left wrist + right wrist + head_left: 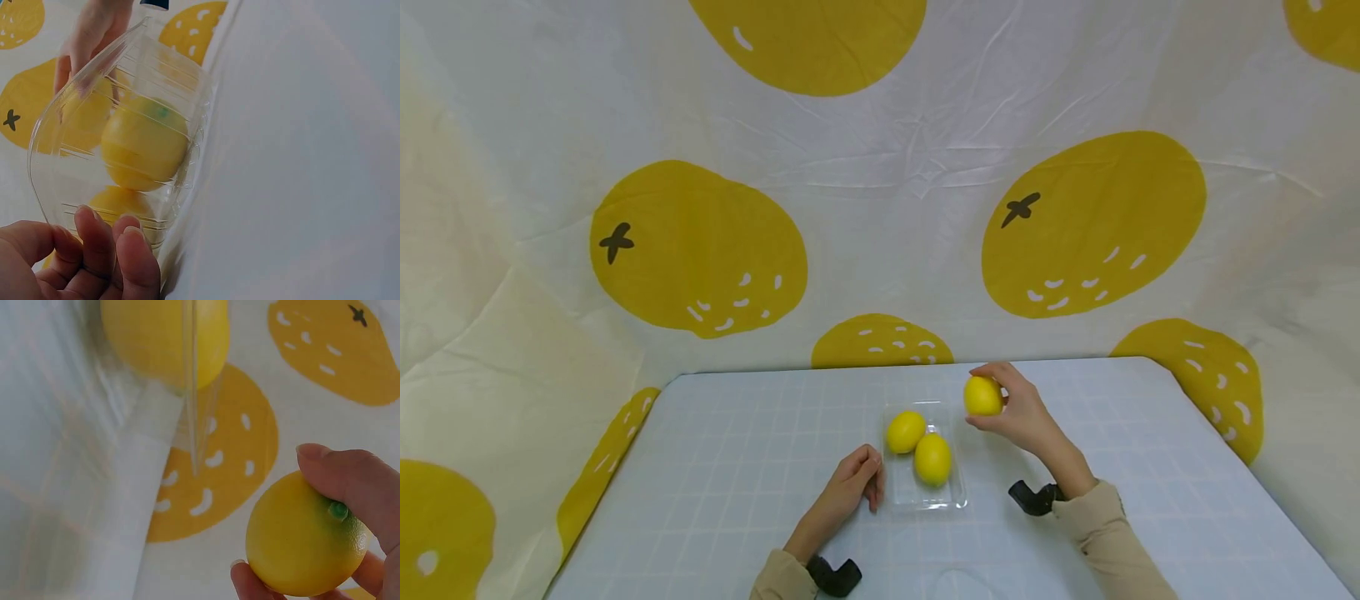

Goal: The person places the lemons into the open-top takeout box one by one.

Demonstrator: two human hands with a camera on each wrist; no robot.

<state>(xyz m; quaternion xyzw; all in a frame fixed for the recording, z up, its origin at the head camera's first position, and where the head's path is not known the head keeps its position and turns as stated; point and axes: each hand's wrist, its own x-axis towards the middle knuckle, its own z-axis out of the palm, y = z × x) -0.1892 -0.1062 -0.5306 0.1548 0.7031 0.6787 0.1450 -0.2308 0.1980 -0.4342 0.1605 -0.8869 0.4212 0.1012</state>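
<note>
My right hand (1022, 410) holds a yellow lemon (982, 396) between thumb and fingers, raised beyond the right side of a clear plastic tray (917, 504). A small green stem spot shows on this held lemon (300, 540) in the right wrist view. Inside the tray lie two more lemons, one farther back (906, 432) and one nearer the front (932, 460). At the tray's left wall is my left hand (848, 482), its fingers loosely curled with nothing in them. Seen from the left wrist, those fingertips (134, 240) overlap the tray's near end.
A pale checked cloth covers the table (730, 467). Behind it hangs a white curtain (895, 250) printed with large yellow fruit. Each wrist wears a black strap-on device, one on the left (835, 577) and one on the right (1033, 498).
</note>
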